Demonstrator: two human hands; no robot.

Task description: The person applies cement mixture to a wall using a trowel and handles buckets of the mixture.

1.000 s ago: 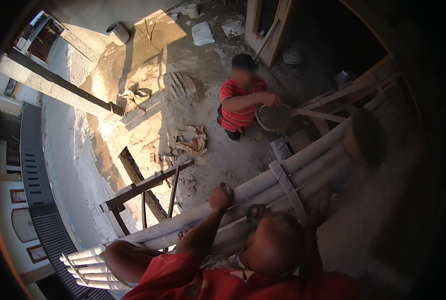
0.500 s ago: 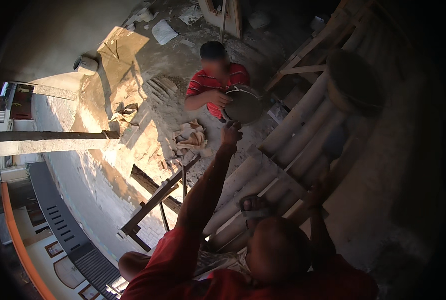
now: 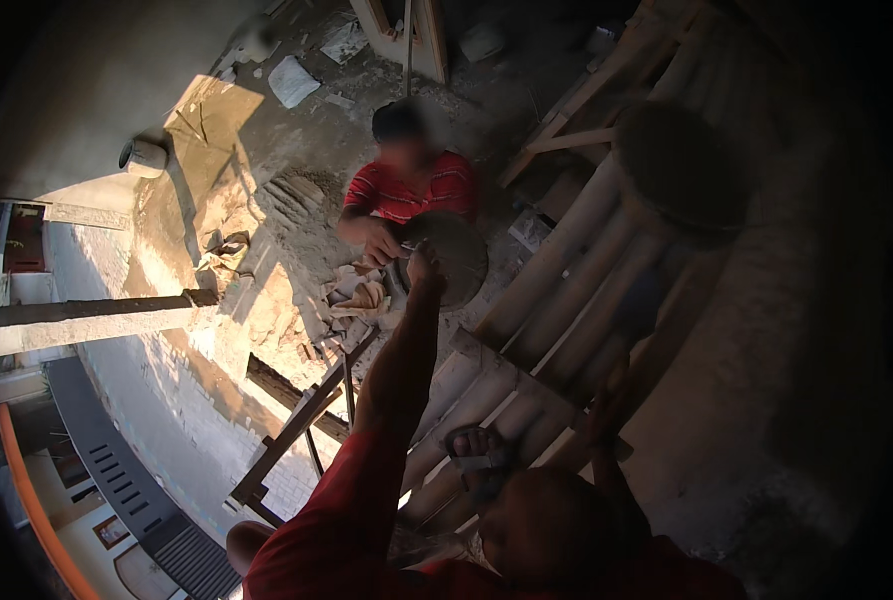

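My left hand (image 3: 424, 266) reaches far forward and is closed at the near left edge of a dark round bucket (image 3: 458, 262), seemingly on its handle. A co-worker in a red striped shirt (image 3: 406, 190) stands below on the far side, with a hand (image 3: 378, 246) at the same edge, beside mine. What the bucket holds is too dark to make out. My right hand (image 3: 606, 405) is low in shadow at the right edge of the plank platform (image 3: 556, 300); its fingers do not show clearly.
A wide dark basin (image 3: 681, 165) stands on the far planks. My sandalled foot (image 3: 476, 450) is on the platform. A timber frame (image 3: 301, 430) rises at its left. Below lie a sand heap (image 3: 296, 205) and crumpled sacks (image 3: 361, 295).
My left hand has closed at the bucket's edge, where its fingers were looser below it. The bucket has come nearer and lower, and the co-worker's hand has moved down with it.
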